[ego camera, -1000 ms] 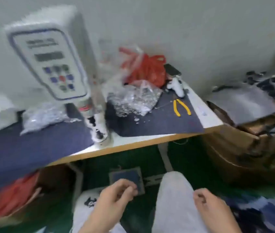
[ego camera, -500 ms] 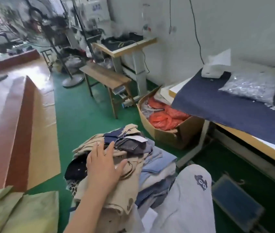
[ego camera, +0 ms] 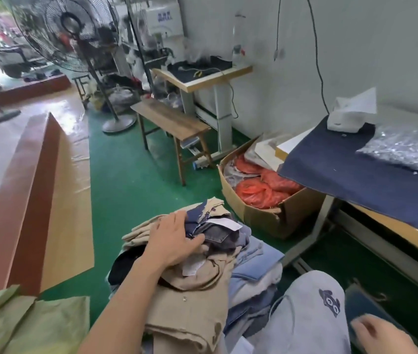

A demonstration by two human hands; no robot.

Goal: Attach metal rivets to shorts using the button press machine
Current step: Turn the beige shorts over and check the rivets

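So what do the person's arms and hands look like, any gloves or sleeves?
Both are bare. The left hand has no glove, ring or watch, and its forearm shows no sleeve right to the picture's edge. The right hand is blurred at the lower corner, with no glove visible.

Left arm reaching forward, left hand [ego camera: 174, 240] palm down, fingers spread and slightly curled, right hand [ego camera: 379, 333] low, near right, blurred
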